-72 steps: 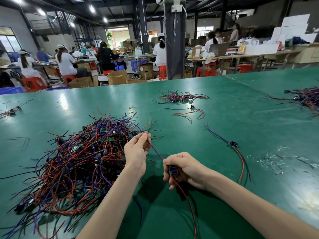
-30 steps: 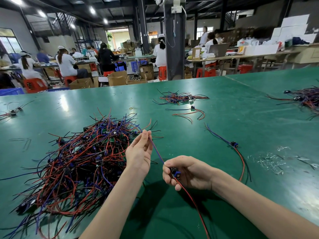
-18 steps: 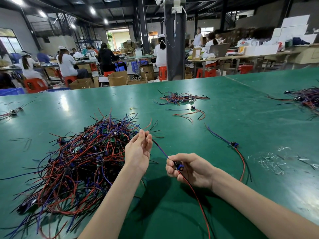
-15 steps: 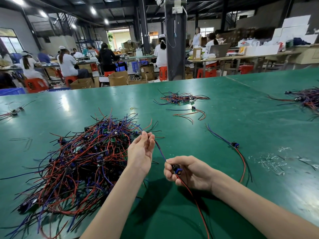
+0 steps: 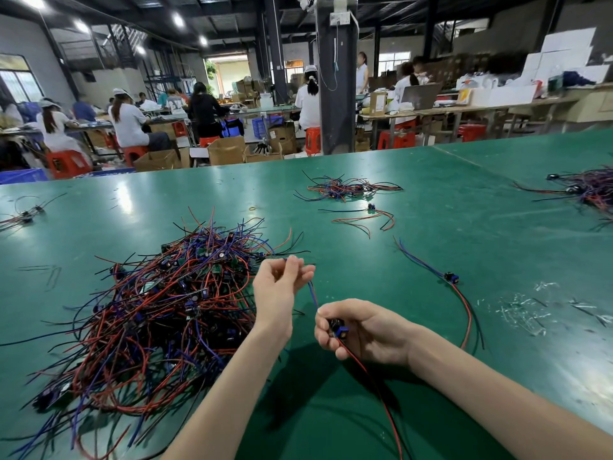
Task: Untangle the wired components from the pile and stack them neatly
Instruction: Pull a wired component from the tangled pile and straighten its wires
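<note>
Head view, and here's the count. One big pile [image 5: 159, 310] of red, blue and black wires with small dark parts sits on the left of the green table [image 5: 464, 210]. There's one smaller cluster [image 5: 345, 189] farther back and one more heap [image 5: 590, 190] at the right edge. Two loose pieces [image 5: 23, 215] lie at the far left. Two single components lie flat and apart: one [image 5: 371, 209] just this side of the small cluster, one [image 5: 451, 278] out to the right, its leads strung near to far.

A third wired component [image 5: 340, 331] is up off the table, just right of the pile, held between two hands. The right hand [image 5: 361, 330] has its fingers curled tight round the component's small blue-and-black body. The left hand [image 5: 282, 287] is raised beside the pile, fingers bent in and tips close together, with the blue lead [image 5: 311, 293] running up into them.

Its look: a blue plastic block, the thin blue lead on one side and a red lead [image 5: 371, 376] on the other. Its long axis runs near to far. The blue end slants up and away to the left, and the red end trails down toward the near edge.

Clear plastic scraps [image 5: 527, 310] glint at the right.
</note>
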The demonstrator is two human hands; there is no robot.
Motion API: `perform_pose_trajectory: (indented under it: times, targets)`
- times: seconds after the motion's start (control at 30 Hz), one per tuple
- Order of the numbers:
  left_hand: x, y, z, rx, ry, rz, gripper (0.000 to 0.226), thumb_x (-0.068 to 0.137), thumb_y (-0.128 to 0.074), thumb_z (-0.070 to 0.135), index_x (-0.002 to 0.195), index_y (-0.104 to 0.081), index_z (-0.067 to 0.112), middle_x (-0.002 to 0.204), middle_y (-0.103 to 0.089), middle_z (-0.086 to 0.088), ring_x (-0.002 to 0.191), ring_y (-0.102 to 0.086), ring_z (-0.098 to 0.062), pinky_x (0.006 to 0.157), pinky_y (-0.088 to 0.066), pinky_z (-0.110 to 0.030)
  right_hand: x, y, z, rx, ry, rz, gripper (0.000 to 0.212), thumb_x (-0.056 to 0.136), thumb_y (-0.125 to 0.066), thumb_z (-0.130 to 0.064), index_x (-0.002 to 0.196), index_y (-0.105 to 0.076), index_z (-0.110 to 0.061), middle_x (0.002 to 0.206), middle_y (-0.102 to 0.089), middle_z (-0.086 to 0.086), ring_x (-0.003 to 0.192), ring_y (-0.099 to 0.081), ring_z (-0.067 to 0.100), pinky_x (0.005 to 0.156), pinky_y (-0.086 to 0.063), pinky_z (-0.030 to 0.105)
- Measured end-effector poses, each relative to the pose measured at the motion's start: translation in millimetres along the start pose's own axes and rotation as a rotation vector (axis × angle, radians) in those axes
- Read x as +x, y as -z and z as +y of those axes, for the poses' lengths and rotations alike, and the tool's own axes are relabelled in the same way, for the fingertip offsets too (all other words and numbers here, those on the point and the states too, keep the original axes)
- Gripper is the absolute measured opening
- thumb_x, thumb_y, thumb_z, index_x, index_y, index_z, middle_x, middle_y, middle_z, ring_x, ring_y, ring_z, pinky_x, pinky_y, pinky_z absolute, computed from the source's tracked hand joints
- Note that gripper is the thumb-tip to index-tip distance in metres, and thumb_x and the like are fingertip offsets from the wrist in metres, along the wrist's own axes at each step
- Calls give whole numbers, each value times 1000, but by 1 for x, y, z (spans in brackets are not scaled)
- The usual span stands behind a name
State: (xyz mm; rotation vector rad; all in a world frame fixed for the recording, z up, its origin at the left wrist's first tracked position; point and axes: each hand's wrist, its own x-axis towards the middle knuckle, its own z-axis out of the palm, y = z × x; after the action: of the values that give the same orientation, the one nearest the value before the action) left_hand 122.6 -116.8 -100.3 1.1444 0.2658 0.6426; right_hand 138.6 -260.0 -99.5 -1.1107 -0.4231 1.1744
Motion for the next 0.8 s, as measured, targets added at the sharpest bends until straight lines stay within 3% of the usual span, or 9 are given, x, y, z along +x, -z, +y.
perform_pose_trajectory:
  times: [0.07, 0.17, 0.3, 0.43, 0.67, 0.8]
  targets:
    - [-4, -2, -7, 194, -123, -79, 12, 95, -53, 4, 83, -49, 4, 78, -61, -10, 62, -69, -11, 60, -53, -17, 1, 0, 2, -54, -10, 5, 21, 86, -51, -19, 68, -57, -11, 67, -62, 4, 51, -56, 8, 50, -51, 19]
    - [-3, 0, -6, 212, -154, -66, 12, 95, -52, 4, 83, -49, 4, 77, -62, -9, 62, -69, -12, 60, -54, -18, 0, 2, 1, -64, -16, 14, 22, 89, -48, -18, 70, -55, -10, 67, -62, 4, 51, -56, 8, 50, -51, 19]
    - [7, 8, 7, 8, -48, 54, 9, 95, -53, 5, 87, -51, 3, 74, -62, -8, 52, -64, -10, 52, -52, -18, -4, 7, -9, -32, 28, 38, 20, 84, -52, -19, 67, -57, -10, 66, -61, 5, 50, -55, 8, 49, -50, 19]
    - [9, 14, 16, 5, 19, 128, 13, 93, -56, 5, 81, -53, 3, 65, -62, -3, 37, -42, -5, 37, -41, -19, -4, 14, -14, -59, 107, 107, 24, 89, -48, -14, 67, -56, -8, 65, -61, 7, 49, -54, 10, 47, -50, 20]
    - [12, 14, 20, 6, 142, 120, 16, 90, -59, 3, 74, -58, 1, 51, -60, 2, 33, -34, -3, 36, -36, -15, -5, 24, -22, -243, 334, 366, 36, 93, -46, -5, 60, -60, -5, 62, -63, 10, 45, -55, 12, 44, -49, 22]
    - [14, 14, 20, -70, 164, 131, 13, 91, -60, 5, 78, -57, 3, 54, -62, 1, 33, -36, -2, 38, -40, -14, -8, 26, -22, -313, 275, 282, 34, 93, -47, -7, 62, -59, -7, 62, -64, 10, 46, -55, 13, 46, -49, 23]
